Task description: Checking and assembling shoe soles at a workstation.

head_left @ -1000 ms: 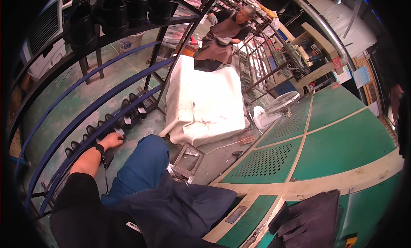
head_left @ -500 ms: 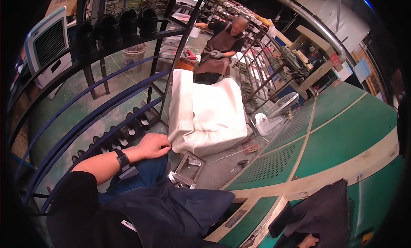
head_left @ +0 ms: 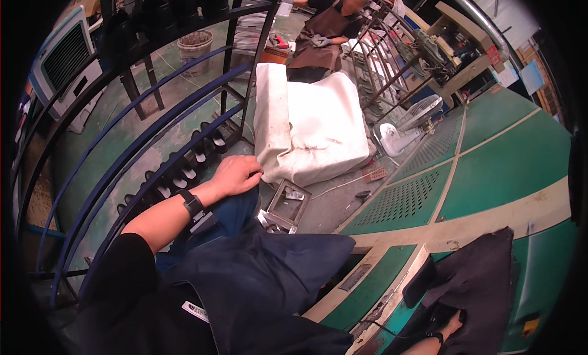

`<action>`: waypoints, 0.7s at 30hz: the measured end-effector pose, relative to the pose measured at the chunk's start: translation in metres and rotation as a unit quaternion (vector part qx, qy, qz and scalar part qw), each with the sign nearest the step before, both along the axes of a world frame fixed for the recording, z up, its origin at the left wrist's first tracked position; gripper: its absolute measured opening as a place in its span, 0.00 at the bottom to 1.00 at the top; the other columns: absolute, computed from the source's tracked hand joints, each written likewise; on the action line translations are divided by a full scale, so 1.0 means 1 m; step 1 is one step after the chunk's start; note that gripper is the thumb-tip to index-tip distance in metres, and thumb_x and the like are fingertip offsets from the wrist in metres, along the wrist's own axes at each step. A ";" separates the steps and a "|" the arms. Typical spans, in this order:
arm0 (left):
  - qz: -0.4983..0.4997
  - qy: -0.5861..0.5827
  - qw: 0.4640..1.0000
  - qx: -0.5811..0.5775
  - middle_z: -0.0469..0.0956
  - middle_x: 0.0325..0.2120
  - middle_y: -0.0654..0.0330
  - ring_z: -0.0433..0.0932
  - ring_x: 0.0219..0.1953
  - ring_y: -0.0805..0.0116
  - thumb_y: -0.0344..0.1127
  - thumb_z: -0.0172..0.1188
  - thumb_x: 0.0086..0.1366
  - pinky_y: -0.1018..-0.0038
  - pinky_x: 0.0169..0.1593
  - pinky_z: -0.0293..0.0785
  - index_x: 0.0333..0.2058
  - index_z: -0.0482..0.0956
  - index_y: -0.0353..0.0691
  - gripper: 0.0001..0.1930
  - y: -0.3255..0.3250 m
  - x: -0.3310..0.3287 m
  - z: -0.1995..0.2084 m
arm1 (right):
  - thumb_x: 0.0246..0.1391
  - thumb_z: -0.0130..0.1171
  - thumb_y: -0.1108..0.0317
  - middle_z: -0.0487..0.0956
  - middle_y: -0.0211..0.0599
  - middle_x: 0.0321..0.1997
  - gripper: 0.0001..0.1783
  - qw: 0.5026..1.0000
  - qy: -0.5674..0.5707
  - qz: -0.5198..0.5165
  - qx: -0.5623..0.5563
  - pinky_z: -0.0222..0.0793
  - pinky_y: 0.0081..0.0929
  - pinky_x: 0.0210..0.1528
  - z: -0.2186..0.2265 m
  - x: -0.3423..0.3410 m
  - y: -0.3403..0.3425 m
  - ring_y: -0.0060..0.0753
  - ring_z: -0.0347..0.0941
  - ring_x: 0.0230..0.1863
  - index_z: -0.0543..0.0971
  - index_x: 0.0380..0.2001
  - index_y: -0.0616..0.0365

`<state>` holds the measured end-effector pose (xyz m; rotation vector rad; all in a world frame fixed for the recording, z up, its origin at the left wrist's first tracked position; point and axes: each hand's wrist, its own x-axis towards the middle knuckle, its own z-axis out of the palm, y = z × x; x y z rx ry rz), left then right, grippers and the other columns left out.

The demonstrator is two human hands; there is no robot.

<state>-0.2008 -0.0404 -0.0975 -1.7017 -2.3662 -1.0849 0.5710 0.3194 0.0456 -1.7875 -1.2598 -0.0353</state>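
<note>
My left hand (head_left: 237, 175) rests over my raised knee in dark blue trousers (head_left: 239, 203), its fingers curled and the fingertips out of sight. It is beside the lower corner of a white cloth cover (head_left: 324, 131) draped over a boxy shape; whether they touch I cannot tell. At the lower right, my right hand (head_left: 452, 325) lies low over a dark cloth (head_left: 478, 287) on a green machine (head_left: 514, 165). Its fingers are bent together by a small black thing whose kind I cannot make out. A dark blue apron (head_left: 269, 269) covers my lap.
A curved rack (head_left: 177, 119) with dark shoes (head_left: 196, 150) stands on the left. Behind the cover sits a person in a brown apron (head_left: 320, 39). A white fan (head_left: 395, 137), a metal frame (head_left: 288, 203) and a brick (head_left: 375, 175) are on the floor. A bucket (head_left: 195, 47) stands behind the rack.
The view has tipped downward, so the surroundings sit higher in it. More of my right hand and forearm shows. My left hand stays over the knee.
</note>
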 end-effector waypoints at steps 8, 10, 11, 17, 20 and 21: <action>-0.031 -0.180 0.983 0.020 0.80 0.34 0.57 0.79 0.40 0.55 0.38 0.57 0.59 0.63 0.42 0.75 0.36 0.82 0.43 0.10 -0.009 0.002 -0.003 | 0.55 0.56 0.44 0.75 0.54 0.56 0.37 0.981 0.066 0.171 0.060 0.68 0.43 0.59 0.078 -0.087 -0.032 0.50 0.72 0.58 0.72 0.56 0.65; -0.143 -0.285 0.948 0.009 0.80 0.37 0.55 0.79 0.40 0.57 0.38 0.57 0.62 0.67 0.42 0.75 0.41 0.81 0.41 0.12 -0.003 0.009 0.001 | 0.56 0.54 0.44 0.75 0.53 0.56 0.37 0.974 0.083 0.203 0.066 0.68 0.44 0.59 0.085 -0.102 -0.055 0.50 0.71 0.59 0.72 0.57 0.65; -0.200 -0.303 0.932 -0.007 0.80 0.37 0.55 0.80 0.40 0.59 0.37 0.57 0.63 0.69 0.42 0.76 0.43 0.81 0.40 0.13 0.002 0.016 0.015 | 0.56 0.54 0.44 0.75 0.53 0.57 0.36 0.969 0.092 0.217 0.070 0.68 0.44 0.59 0.088 -0.110 -0.065 0.49 0.71 0.59 0.72 0.57 0.64; -0.484 -0.360 0.797 0.000 0.79 0.39 0.54 0.79 0.38 0.64 0.40 0.58 0.63 0.69 0.44 0.75 0.47 0.78 0.38 0.17 0.051 0.092 0.055 | 0.60 0.50 0.45 0.74 0.51 0.58 0.35 0.943 0.174 0.263 0.109 0.67 0.45 0.60 0.075 -0.140 -0.164 0.48 0.69 0.61 0.71 0.59 0.62; -0.583 -0.399 0.707 -0.032 0.74 0.49 0.55 0.77 0.46 0.67 0.39 0.58 0.66 0.72 0.49 0.74 0.62 0.67 0.42 0.26 0.061 0.133 0.072 | 0.61 0.48 0.45 0.73 0.50 0.59 0.34 0.922 0.236 0.266 0.149 0.67 0.46 0.61 0.036 -0.169 -0.224 0.48 0.68 0.62 0.70 0.60 0.62; -0.609 -0.438 0.658 -0.061 0.71 0.54 0.52 0.76 0.50 0.66 0.41 0.57 0.66 0.69 0.51 0.73 0.66 0.60 0.43 0.31 0.061 0.145 0.081 | 0.62 0.47 0.45 0.73 0.49 0.59 0.34 0.915 0.254 0.269 0.161 0.66 0.46 0.61 0.027 -0.179 -0.243 0.47 0.68 0.62 0.70 0.60 0.61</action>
